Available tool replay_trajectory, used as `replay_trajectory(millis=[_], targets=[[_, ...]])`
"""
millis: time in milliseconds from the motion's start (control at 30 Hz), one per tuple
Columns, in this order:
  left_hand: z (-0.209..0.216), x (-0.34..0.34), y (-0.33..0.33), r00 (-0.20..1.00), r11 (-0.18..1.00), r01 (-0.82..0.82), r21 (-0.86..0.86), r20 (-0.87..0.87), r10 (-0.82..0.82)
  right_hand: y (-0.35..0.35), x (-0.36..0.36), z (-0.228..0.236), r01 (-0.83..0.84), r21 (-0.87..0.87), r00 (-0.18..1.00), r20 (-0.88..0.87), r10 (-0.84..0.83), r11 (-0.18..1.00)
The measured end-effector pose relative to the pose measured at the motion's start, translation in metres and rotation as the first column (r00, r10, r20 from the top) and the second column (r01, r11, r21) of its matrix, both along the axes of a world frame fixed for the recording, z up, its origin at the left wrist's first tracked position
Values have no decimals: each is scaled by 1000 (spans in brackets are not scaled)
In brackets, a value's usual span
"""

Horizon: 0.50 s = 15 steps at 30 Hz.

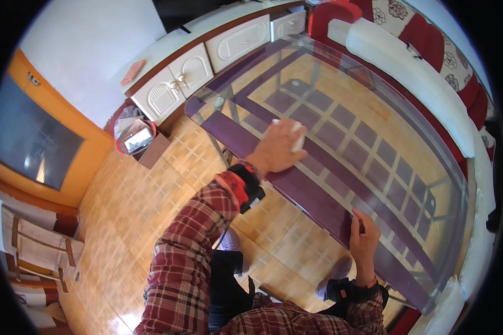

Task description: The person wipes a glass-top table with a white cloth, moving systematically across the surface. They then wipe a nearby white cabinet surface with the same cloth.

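Note:
My left hand [278, 146] lies palm down on the glass-topped table [307, 196]. Beneath its fingers is a crumpled white wad [298, 136], a cloth or tissue; which of these I cannot tell. The hand is closed over it and presses it against the glass near the left end of the purple band. At the table's near edge, farther right, my right hand [364, 239] has its fingers curled in, and nothing shows in them. Through the glass a lower shelf with purple squares [332, 135] is visible.
Along the far side runs a red sofa with a white cover [408, 72]. White cabinets [237, 42] line the wall, a folded pink cloth [133, 72] on top. A bin [137, 138] stands by the cabinet's end. At far left are an orange door [89, 142] and a wooden stool [42, 245].

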<state>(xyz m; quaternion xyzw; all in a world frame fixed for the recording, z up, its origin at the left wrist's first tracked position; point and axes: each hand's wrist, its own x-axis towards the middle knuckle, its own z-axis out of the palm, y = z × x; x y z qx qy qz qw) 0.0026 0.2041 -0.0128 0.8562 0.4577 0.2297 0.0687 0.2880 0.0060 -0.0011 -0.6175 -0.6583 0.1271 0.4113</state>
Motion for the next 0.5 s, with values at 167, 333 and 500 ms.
replay_trajectory(millis=[167,333,500], targets=[[19,90,-54,924,923,367,-118,-65,-376,1,1,1,41,7,998,-37,-41,999],[24,49,-11,927,933,310,-183,-160,-339,1,0,1,36,25,999,-36,-35,999],[32,-43,60,959,972,-23,-232,-280,-44,1,-1,3,45,-32,998,-43,-47,998]])
